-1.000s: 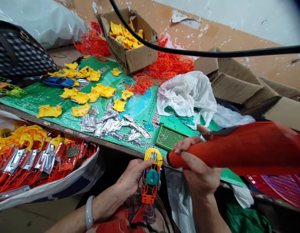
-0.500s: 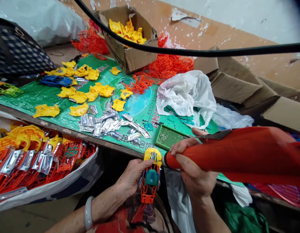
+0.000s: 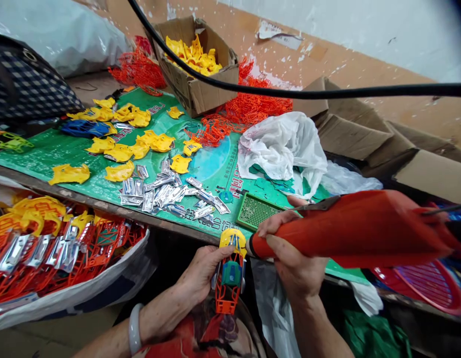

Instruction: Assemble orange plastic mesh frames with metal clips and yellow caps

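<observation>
My left hand (image 3: 202, 276) grips a small toy assembly (image 3: 230, 271) with an orange frame, a teal middle piece and a yellow top, held upright just below the table's front edge. My right hand (image 3: 295, 258) is wrapped around a big red powered screwdriver (image 3: 349, 228). Its black tip touches the toy's yellow top from the right. A black cable (image 3: 290, 92) arcs overhead across the view.
On the green mat (image 3: 47, 149) lie yellow shells (image 3: 120, 149), silver metal clips (image 3: 161, 191), a blue part (image 3: 83, 128), a green perforated tray (image 3: 256, 211) and a white plastic bag (image 3: 284, 144). A cardboard box (image 3: 196, 64) holds yellow parts beside orange frames (image 3: 249, 107). A sack (image 3: 59, 248) of assembled pieces sits left.
The view has shifted slightly. The screwdriver's tip has crept a little left against the toy's yellow top. Both hands keep their grips.
</observation>
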Demonstrator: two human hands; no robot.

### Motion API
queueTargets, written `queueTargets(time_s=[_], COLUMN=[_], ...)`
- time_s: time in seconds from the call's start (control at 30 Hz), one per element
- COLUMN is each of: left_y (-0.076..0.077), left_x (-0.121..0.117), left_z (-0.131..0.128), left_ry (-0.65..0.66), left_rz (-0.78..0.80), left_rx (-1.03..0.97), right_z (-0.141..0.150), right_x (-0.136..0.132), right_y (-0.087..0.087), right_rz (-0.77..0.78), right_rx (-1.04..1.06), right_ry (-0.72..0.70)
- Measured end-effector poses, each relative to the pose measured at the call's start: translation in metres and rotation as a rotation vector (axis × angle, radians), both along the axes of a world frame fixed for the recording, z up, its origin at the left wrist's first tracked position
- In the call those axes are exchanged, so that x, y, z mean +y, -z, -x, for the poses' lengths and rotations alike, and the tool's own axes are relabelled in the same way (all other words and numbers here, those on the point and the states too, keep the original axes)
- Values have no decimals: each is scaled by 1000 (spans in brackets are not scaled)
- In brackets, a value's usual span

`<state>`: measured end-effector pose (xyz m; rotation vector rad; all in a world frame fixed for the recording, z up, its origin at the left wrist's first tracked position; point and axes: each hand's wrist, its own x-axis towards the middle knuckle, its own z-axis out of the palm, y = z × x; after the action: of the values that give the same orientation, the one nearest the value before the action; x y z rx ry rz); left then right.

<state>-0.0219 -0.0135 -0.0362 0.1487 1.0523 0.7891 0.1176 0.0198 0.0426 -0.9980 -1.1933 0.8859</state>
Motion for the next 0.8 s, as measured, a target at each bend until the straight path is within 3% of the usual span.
queueTargets(time_s=[0.17,0.3,0.5,0.8], left_y=[1,2,1,0], left_x=[0,1,2,1], left_z=[2,2,2,2], left_ry=[14,20,-3,8], left_rz=[-38,-20,-17,-16], left_rx=[16,59,54,23], right_z=[-19,-42,-59,-58], right_x=[21,43,58,56], right_y=[-22,-23,-5,7], right_rz=[-101,-160,-174,-157], right_rx=[124,90,8,-7], right_ry=[197,370,373,374])
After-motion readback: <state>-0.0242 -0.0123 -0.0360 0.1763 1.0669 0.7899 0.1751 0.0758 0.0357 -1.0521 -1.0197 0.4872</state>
